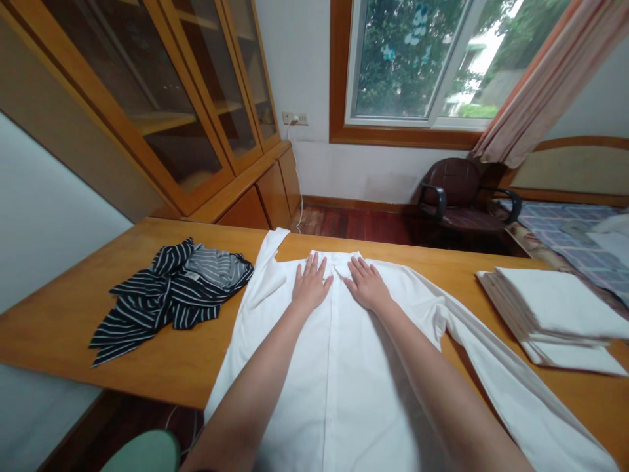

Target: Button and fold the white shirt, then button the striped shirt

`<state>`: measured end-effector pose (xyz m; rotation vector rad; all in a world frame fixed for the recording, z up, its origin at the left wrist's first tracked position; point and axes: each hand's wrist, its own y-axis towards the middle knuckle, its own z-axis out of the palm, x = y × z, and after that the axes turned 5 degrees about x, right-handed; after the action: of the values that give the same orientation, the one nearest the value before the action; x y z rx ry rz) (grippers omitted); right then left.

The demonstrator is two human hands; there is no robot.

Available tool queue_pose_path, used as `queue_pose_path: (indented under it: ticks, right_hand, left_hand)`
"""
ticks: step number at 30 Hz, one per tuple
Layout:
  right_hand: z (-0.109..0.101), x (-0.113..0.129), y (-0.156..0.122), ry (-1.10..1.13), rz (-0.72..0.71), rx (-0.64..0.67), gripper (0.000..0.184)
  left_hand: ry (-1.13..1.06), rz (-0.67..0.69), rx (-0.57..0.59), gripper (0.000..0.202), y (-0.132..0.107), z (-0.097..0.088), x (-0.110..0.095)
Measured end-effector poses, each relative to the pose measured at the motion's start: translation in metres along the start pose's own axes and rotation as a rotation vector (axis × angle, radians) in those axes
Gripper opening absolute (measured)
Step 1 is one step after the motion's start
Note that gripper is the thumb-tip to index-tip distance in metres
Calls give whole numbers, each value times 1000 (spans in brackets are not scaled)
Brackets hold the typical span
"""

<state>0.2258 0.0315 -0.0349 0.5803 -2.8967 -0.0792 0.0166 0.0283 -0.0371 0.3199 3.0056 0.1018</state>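
Observation:
A white button-up shirt [339, 367] lies spread front-up on the wooden table [162, 377], its collar at the far edge. My left hand [311, 283] rests flat on it just left of the button placket, below the collar. On the other side of the placket, my right hand [367, 282] is also pressed flat, fingers pointing at the collar. Both hands are open and grip nothing. One sleeve folds up at the far left; the other stretches toward the near right. My forearms cover parts of the shirt's body.
A crumpled black-and-white striped garment [171, 282] lies left of the shirt. Folded white cloths [560, 308] are stacked at the right. Beyond the table stand a glass-door cabinet [221, 151], an office chair [457, 190] and a bed [574, 229]. A green stool [147, 452] is at the near left.

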Motion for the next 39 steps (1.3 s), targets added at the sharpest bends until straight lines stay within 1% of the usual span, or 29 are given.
queue_pose_path:
  ticks: [6,8,10,11,13,15,17,22,25,29,32,36,39]
  right_hand:
    - [-2,-14,1,-9,144,-26,61]
    - [-3,-17,1,-6,166,-41,61]
    - [-6,-17,-1,-2,154,-59,59]
    - [-7,-17,-2,-3,125,-65,58]
    - [-10,-14,-5,-6,15,-58,56]
    - [-11,-10,-8,-1,-116,-19,54]
    - [-10,-3,-13,12,-202,23,54]
    - [-11,15,-32,63,-303,53,52]
    - [-13,19,-44,103,-320,46,49]
    - [-15,11,-56,127,-281,29,47]
    - [-16,-1,-61,89,-190,29,49]
    - [-15,-17,-61,17,-68,42,53]
    - [-14,-24,-55,-5,-41,46,55]
  left_hand:
    - [0,-25,0,67,-4,-3,8]
    - [-6,-16,14,70,-6,-4,11]
    - [-8,9,22,71,-7,-5,12]
    - [-9,24,26,70,-8,-5,13]
    - [-10,42,30,68,-9,-5,14]
    - [-12,41,31,68,-9,-4,14]
    - [-12,36,25,69,-8,-2,14]
    - [-3,39,14,72,-8,-1,13]
    - [-3,39,19,71,-8,-2,13]
    - [3,36,24,71,-7,-3,13]
    - [0,34,31,71,-3,-2,14]
    - [-8,43,40,71,4,0,17]
    - [-8,51,34,71,11,2,20]
